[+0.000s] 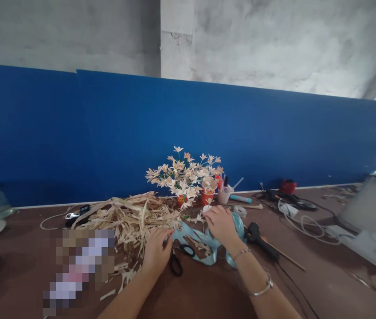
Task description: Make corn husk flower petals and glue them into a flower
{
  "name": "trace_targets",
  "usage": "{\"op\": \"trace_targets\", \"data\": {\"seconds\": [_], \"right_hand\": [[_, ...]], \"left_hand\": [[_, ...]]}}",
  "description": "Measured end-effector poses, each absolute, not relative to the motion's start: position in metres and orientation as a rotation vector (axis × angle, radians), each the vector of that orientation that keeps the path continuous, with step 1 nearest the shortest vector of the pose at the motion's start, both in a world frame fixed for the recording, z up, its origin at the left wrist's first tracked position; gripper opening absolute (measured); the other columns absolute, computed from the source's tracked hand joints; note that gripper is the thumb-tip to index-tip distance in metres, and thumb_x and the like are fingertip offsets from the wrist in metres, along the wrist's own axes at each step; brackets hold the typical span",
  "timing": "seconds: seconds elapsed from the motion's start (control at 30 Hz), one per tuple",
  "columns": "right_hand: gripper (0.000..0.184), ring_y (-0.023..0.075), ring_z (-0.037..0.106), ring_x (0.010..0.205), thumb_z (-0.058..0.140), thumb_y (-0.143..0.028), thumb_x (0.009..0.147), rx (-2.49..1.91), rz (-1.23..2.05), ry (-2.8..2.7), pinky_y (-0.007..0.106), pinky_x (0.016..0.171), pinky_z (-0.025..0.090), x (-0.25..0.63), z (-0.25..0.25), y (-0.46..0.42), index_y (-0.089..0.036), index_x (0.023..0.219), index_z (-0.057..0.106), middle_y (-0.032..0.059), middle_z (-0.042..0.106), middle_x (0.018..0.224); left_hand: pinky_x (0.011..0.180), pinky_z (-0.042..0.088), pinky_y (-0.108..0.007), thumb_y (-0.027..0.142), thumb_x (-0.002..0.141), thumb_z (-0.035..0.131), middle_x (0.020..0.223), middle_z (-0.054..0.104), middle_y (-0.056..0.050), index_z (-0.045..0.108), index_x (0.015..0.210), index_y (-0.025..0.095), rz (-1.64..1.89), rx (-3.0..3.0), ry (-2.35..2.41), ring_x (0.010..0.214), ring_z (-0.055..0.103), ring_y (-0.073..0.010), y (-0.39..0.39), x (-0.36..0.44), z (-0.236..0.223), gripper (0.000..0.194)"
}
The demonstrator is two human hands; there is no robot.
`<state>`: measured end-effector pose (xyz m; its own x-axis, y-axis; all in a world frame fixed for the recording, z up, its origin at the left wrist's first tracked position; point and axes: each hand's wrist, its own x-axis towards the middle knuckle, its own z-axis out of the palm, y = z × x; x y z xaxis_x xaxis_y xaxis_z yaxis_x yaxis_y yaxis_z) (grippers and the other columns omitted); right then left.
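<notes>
My left hand point(157, 249) rests low over the edge of a heap of dried pale husks point(128, 219), its fingers bent together. Its fingertips meet one end of a light blue ribbon point(191, 232); whether they grip it is hidden. Black scissors point(176, 265) lie just right of this hand, blades partly covered. My right hand point(220, 223) is closed, fingers forward, at a small white piece point(207, 208). Loops of the ribbon run beneath and beside its wrist. Beyond both hands stand pale husk flowers point(181, 170) in a red cup point(182, 200) and another red cup point(207, 197).
To the right lie a black glue gun point(261, 241), a thin wooden stick point(284, 254) and a tape roll point(240, 211). A pen cup point(223, 196) is behind. White cables point(317, 230) and a power strip point(357, 246) are farther right. A blue partition point(241, 133) closes the back.
</notes>
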<state>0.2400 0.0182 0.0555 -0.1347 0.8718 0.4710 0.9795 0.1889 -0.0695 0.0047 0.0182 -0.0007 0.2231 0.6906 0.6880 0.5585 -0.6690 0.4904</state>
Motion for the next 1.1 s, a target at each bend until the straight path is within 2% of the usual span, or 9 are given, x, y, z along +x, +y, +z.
{"op": "trace_targets", "data": {"seconds": [0.1, 0.33, 0.5, 0.57, 0.63, 0.7, 0.77, 1.03, 1.1], "right_hand": [[0.018, 0.0200, 0.047, 0.089, 0.050, -0.018, 0.084, -1.675, -0.417, -2.071, 0.032, 0.076, 0.026, 0.233, 0.068, 0.009, -0.022, 0.082, 0.067, 0.0041, 0.063, 0.087], [0.018, 0.0184, 0.046, 0.087, 0.049, -0.019, 0.086, -1.395, -0.291, -2.303, 0.033, 0.078, 0.028, 0.196, 0.084, -0.008, -0.023, 0.083, 0.066, 0.0027, 0.061, 0.086], [0.018, 0.0184, 0.049, 0.090, 0.048, -0.020, 0.086, -1.209, -0.156, -2.356, 0.032, 0.080, 0.032, 0.175, 0.088, -0.007, -0.022, 0.090, 0.066, 0.0047, 0.064, 0.089], [0.023, 0.0167, 0.053, 0.089, 0.044, -0.019, 0.087, -1.303, -0.043, -2.258, 0.029, 0.079, 0.036, 0.182, 0.086, 0.001, -0.022, 0.100, 0.064, 0.0049, 0.065, 0.094], [0.026, 0.0158, 0.057, 0.087, 0.043, -0.019, 0.086, -1.628, 0.004, -2.123, 0.026, 0.075, 0.039, 0.196, 0.081, 0.013, -0.021, 0.101, 0.064, 0.0053, 0.066, 0.096], [0.024, 0.0179, 0.060, 0.084, 0.045, -0.018, 0.082, -1.968, -0.033, -2.018, 0.025, 0.070, 0.040, 0.214, 0.073, 0.025, -0.020, 0.090, 0.068, 0.0062, 0.068, 0.091], [0.025, 0.0203, 0.061, 0.082, 0.044, -0.017, 0.082, -2.090, -0.077, -1.976, 0.027, 0.067, 0.040, 0.227, 0.065, 0.035, -0.018, 0.080, 0.069, 0.0096, 0.068, 0.086], [0.021, 0.0196, 0.062, 0.084, 0.049, -0.017, 0.079, -2.054, -0.065, -2.206, 0.026, 0.070, 0.041, 0.221, 0.047, 0.048, -0.018, 0.081, 0.069, 0.0095, 0.068, 0.088], [0.021, 0.0209, 0.062, 0.085, 0.048, -0.016, 0.079, -2.037, -0.060, -2.256, 0.027, 0.070, 0.041, 0.217, 0.043, 0.050, -0.016, 0.081, 0.069, 0.0121, 0.068, 0.090]], "left_hand": [[0.078, 0.046, -0.036, 0.019, 0.081, 0.052, 0.087, 0.069, -0.006, 0.067, 0.090, 0.020, 1.449, 2.350, 1.223, 0.085, 0.060, -0.0208, 0.017, 0.005, 0.001, 0.017], [0.077, 0.044, -0.037, 0.026, 0.077, 0.060, 0.088, 0.067, -0.006, 0.066, 0.090, 0.021, 1.458, 2.373, 1.240, 0.085, 0.058, -0.0217, 0.013, 0.007, 0.005, 0.015], [0.074, 0.043, -0.035, 0.023, 0.077, 0.059, 0.079, 0.066, -0.005, 0.067, 0.074, 0.020, 1.449, 2.335, 1.253, 0.080, 0.057, -0.0204, 0.014, 0.007, 0.004, 0.009], [0.074, 0.044, -0.034, 0.023, 0.076, 0.059, 0.077, 0.066, -0.004, 0.066, 0.070, 0.020, 1.478, 2.246, 1.285, 0.078, 0.058, -0.0202, 0.016, 0.007, 0.002, 0.010], [0.071, 0.045, -0.033, 0.025, 0.074, 0.060, 0.071, 0.066, -0.004, 0.066, 0.066, 0.020, 1.497, 2.109, 1.327, 0.074, 0.059, -0.0202, 0.020, 0.006, 0.000, 0.011], [0.065, 0.046, -0.032, 0.030, 0.072, 0.061, 0.067, 0.066, -0.004, 0.066, 0.066, 0.019, 1.507, 1.930, 1.374, 0.068, 0.060, -0.0203, 0.023, 0.006, -0.002, 0.013], [0.062, 0.046, -0.031, 0.032, 0.069, 0.063, 0.067, 0.066, -0.005, 0.066, 0.069, 0.018, 1.512, 1.795, 1.403, 0.066, 0.060, -0.0206, 0.026, 0.006, -0.004, 0.015], [0.061, 0.044, -0.029, 0.033, 0.069, 0.060, 0.066, 0.063, -0.003, 0.063, 0.069, 0.017, 1.647, 1.713, 1.395, 0.063, 0.056, -0.0188, 0.027, 0.002, -0.006, 0.016], [0.061, 0.043, -0.028, 0.034, 0.070, 0.059, 0.066, 0.061, -0.003, 0.063, 0.070, 0.016, 1.676, 1.676, 1.418, 0.063, 0.055, -0.0180, 0.026, 0.000, -0.004, 0.018]]}}
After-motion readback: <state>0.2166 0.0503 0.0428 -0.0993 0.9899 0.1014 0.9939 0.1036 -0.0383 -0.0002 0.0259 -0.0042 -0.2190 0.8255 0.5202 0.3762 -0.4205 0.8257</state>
